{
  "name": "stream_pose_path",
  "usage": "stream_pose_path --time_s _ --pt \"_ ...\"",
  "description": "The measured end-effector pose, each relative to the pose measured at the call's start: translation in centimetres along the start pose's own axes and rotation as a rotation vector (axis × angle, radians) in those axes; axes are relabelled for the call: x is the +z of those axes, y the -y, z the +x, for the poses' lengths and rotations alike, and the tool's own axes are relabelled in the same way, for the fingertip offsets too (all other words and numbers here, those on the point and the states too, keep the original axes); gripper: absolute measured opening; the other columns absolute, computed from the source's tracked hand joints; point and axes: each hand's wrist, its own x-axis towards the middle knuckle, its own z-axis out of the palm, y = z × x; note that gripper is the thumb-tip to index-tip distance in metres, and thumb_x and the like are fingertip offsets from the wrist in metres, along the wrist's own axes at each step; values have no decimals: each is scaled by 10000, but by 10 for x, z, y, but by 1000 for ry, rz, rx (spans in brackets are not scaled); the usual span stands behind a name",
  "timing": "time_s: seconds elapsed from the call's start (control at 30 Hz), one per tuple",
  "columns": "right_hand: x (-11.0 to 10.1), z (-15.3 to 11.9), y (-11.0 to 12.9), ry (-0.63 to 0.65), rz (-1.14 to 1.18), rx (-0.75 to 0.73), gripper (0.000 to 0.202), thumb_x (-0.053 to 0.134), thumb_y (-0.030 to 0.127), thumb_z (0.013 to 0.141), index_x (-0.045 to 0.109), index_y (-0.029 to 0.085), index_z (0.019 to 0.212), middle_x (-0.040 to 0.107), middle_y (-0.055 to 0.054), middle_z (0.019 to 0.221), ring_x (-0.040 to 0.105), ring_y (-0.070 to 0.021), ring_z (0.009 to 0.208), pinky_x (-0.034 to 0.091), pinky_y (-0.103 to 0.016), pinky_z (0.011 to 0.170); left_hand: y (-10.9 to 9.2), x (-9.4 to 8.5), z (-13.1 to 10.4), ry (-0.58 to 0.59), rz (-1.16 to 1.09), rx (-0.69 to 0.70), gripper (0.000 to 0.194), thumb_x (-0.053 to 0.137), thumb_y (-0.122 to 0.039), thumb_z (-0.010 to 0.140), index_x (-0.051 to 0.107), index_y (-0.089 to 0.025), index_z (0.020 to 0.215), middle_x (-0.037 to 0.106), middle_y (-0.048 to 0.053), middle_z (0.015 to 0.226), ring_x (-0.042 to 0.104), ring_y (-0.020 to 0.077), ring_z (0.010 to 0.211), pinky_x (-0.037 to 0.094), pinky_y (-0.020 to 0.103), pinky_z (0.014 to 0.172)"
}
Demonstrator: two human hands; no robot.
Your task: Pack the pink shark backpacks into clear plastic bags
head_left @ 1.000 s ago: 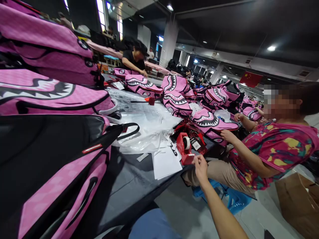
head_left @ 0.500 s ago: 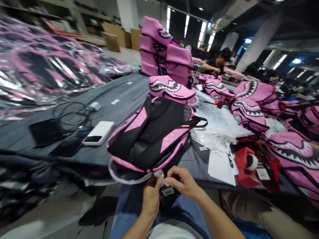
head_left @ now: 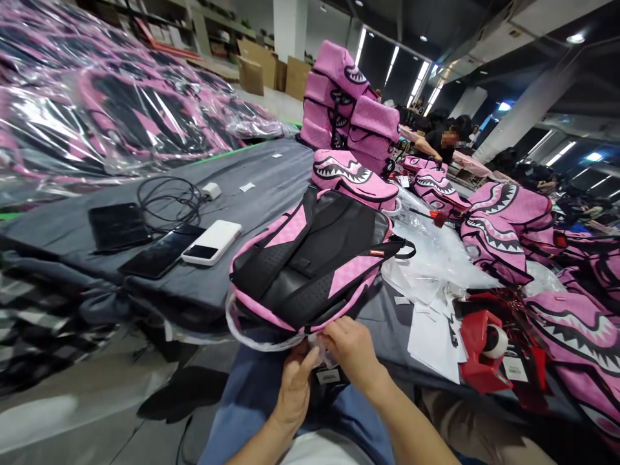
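Note:
A black and pink backpack (head_left: 310, 258) lies with its shoulder straps up at the near edge of the table. Translucent plastic (head_left: 261, 342) curves around its near left side and gathers at my hands. My left hand (head_left: 294, 381) pinches this plastic between thumb and fingers, just below the backpack. Close beside it, my right hand (head_left: 352, 349) has its fingers closed on the same plastic, near the pink edge of the bag. Under the hands, above my lap, is a black tag with a white label (head_left: 328, 374), partly covered.
Left on the table lie a white power bank (head_left: 212, 243), a dark phone (head_left: 162, 250), a black wallet-like item (head_left: 119, 226) and cables. Pink backpacks (head_left: 353, 97) are stacked behind. To the right are plastic bags (head_left: 431, 245), white cards (head_left: 436, 342) and a red tape dispenser (head_left: 484, 352).
My right hand has moved up slightly toward the backpack's edge, with the plastic drawn up between the hands. The view has turned a little left, shifting the scene rightward.

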Motion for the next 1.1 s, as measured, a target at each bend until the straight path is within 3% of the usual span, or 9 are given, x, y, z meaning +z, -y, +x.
stream_pose_path --time_s 0.2,0.33,0.47,0.6,0.73,0.83,0.93,1.0,1.1 --pt "-4 -8 -5 60 265 149 137 572 182 982 622 204 856 677 -18 777 589 -153 726 404 -251 661 -2 1 0 -78 16 -67 627 816 -695 627 759 -197 1004 765 78 1112 631 304 1161 387 436 1130" --pt "-5 -11 -5 109 580 336 124 528 184 964 643 195 919 672 -11 784 574 -142 690 422 -242 669 -4 0 -2 -104 31 -112 669 836 -710 555 766 -200 983 773 80 1109 642 309 1159 422 421 1110" --pt "0 -2 -5 186 843 524 122 563 174 873 685 173 862 672 4 732 558 -128 630 410 -226 618 -8 -1 -2 -100 73 -118 679 836 -720 537 772 -204 973 782 84 1092 676 315 1113 485 406 1038" --pt "4 10 -12 343 954 487 158 543 116 751 692 163 734 618 38 644 505 -109 599 381 -204 595 -18 -3 0 -82 183 -110 694 831 -751 514 781 -190 921 796 97 1008 707 325 1012 542 394 919" --pt "9 13 -16 426 966 514 191 565 132 728 736 179 797 655 34 633 567 -129 607 393 -203 582 -27 -5 2 -70 237 -142 705 838 -773 463 790 -180 842 796 99 890 716 318 905 565 399 841" --pt "17 5 -9 283 796 707 97 686 214 720 732 182 800 584 52 528 501 -112 508 330 -203 514 -30 -3 2 -80 186 -168 685 869 -741 448 793 -172 822 797 99 877 716 296 867 568 399 834" --pt "23 -7 0 76 796 798 203 740 372 759 698 174 770 518 65 502 422 -87 471 294 -206 491 -28 1 0 -70 54 -220 659 924 -664 426 788 -159 827 793 91 856 725 280 844 571 400 854" --pt "24 -12 2 140 955 749 428 631 547 871 641 174 664 511 45 486 411 -83 453 300 -208 479 -27 3 -1 -55 -23 -242 650 946 -622 428 780 -154 849 789 83 849 733 279 851 575 396 854" --pt "23 -12 -3 423 1232 688 733 450 781 904 527 184 486 476 14 418 376 -74 402 275 -215 442 -26 4 0 -65 -57 -234 656 956 -605 426 766 -158 866 790 80 890 736 276 913 573 376 869"
